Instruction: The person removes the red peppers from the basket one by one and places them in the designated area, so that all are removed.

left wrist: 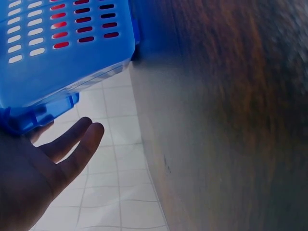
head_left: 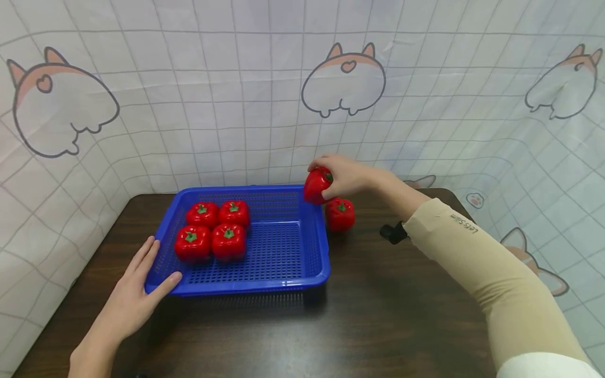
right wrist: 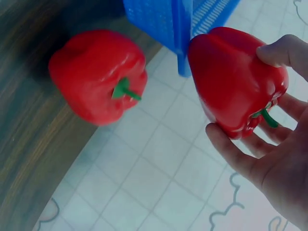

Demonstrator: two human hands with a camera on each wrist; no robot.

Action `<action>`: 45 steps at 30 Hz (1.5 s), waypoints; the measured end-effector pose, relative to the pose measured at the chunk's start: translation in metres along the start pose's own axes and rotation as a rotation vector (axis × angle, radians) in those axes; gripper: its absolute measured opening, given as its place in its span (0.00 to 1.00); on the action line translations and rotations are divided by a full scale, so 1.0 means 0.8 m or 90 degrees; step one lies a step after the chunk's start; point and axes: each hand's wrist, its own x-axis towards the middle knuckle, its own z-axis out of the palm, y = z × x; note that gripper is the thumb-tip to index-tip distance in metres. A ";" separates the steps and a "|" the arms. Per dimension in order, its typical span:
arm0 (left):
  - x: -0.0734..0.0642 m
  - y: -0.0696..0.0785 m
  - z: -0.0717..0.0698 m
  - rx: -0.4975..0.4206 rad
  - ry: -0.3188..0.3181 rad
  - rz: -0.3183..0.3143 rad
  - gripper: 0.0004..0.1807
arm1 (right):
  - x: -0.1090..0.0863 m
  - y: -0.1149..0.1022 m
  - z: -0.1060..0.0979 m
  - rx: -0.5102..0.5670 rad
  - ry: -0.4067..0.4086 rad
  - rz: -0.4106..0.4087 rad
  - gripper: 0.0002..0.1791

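Note:
My right hand (head_left: pixel 347 176) grips a red bell pepper (head_left: pixel 315 185) at the blue basket's back right corner, level with the rim. In the right wrist view, thumb and fingers wrap the held pepper (right wrist: pixel 236 79), its green stem toward the palm. Another red pepper (head_left: pixel 340 215) stands on the table just outside the basket's right wall. Several red peppers (head_left: pixel 229 241) sit stem up in the left half of the blue basket (head_left: pixel 283 285). My left hand (head_left: pixel 134 294) rests against the basket's left front corner, fingers extended along the rim.
A small black object (head_left: pixel 394 233) lies on the dark wooden table (head_left: pixel 378 315) under the right forearm. Behind the table hangs a white gridded cloth (head_left: pixel 264 131) with cartoon dog drawings, which also runs along both sides.

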 end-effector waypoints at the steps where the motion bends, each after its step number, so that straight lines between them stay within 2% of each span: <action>1: 0.000 0.000 0.000 0.001 0.001 -0.001 0.47 | -0.002 0.002 -0.002 -0.002 0.001 0.001 0.35; 6: -0.001 -0.001 0.001 0.004 0.001 -0.002 0.47 | -0.014 0.012 -0.012 0.001 0.016 0.002 0.34; 10: -0.001 -0.001 0.002 0.003 0.000 -0.001 0.47 | -0.024 0.022 -0.019 0.029 0.028 0.008 0.34; 20: 0.001 -0.002 0.000 0.008 -0.003 0.010 0.47 | -0.052 0.048 -0.031 0.062 0.049 0.043 0.34; 32: -0.001 -0.002 0.000 0.006 -0.006 0.012 0.47 | -0.075 0.076 -0.029 0.036 0.053 0.071 0.35; 41: -0.003 0.001 -0.003 0.006 -0.018 0.008 0.48 | -0.082 0.093 -0.022 -0.008 0.032 0.067 0.32; 45: -0.004 0.003 -0.002 0.002 -0.024 0.006 0.48 | -0.083 0.100 -0.015 -0.007 0.022 0.073 0.33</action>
